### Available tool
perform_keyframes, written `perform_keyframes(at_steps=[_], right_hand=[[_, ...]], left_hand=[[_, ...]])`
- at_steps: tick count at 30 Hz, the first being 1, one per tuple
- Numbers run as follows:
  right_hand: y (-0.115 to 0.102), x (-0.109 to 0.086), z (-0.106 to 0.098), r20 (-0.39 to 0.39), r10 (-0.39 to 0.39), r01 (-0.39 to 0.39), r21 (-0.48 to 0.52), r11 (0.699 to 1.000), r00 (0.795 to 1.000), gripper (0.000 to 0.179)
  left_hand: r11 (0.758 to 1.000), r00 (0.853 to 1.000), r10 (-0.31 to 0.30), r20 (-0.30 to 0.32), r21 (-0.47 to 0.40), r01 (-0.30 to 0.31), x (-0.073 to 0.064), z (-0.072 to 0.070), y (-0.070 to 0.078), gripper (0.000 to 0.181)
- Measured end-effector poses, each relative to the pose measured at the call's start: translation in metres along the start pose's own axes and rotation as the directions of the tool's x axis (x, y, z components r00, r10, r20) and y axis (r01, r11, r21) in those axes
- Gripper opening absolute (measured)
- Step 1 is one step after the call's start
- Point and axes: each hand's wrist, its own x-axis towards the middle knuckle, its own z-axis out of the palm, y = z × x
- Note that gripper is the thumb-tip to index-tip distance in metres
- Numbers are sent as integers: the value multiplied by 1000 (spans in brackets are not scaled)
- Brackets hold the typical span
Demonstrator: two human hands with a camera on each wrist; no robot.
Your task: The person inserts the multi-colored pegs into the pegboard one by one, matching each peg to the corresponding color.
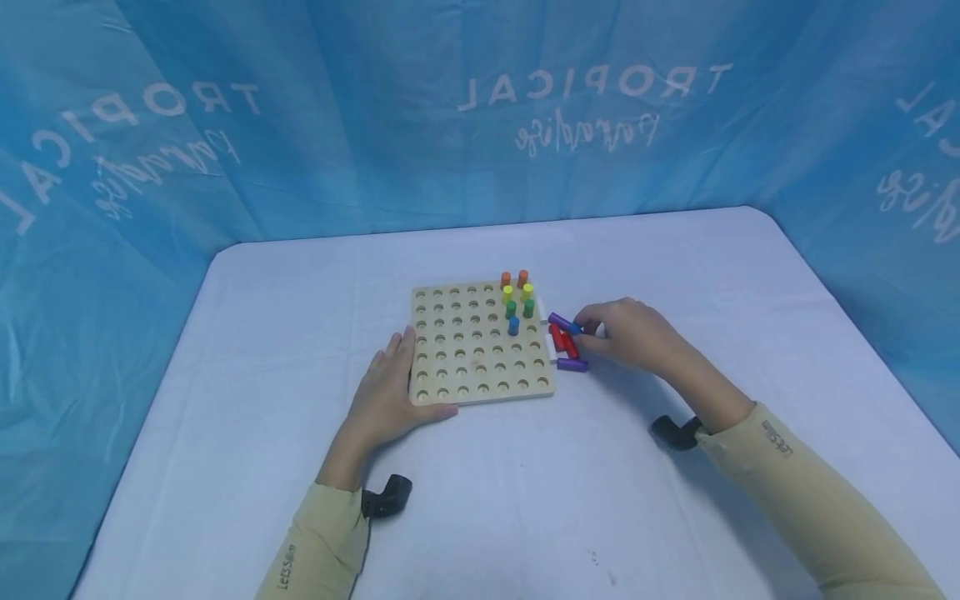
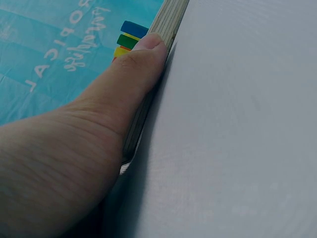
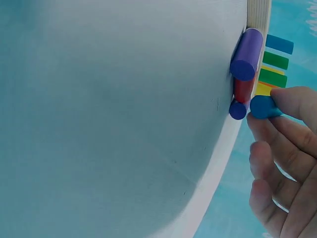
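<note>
1. Wooden pegboard (image 1: 486, 343) lies near the middle of the white surface (image 1: 510, 500), well apart from its edges, with broad room on every side.
2. Left hand (image 1: 385, 387), fingers extended, rests against the pegboard's left edge, thumb along the near one.
3. Right hand (image 1: 632, 333) pinches a blue peg (image 3: 263, 106) just off the right edge, beside loose red pegs (image 1: 557, 337) and purple pegs (image 1: 572, 365).
</note>
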Motion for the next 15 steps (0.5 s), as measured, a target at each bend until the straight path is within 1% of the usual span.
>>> perform_keyframes(at_steps=[5,15], right_hand=[[-3,1,-2,-6,6,-6,12,1000,1000,36],[-7,9,-3,-59,-32,35,52,998,998,30]], left_hand=[[1000,1000,3,1,-3,-3,0,0,0,139],[1000,1000,-5,-2,1,5,0,2,-2,140]])
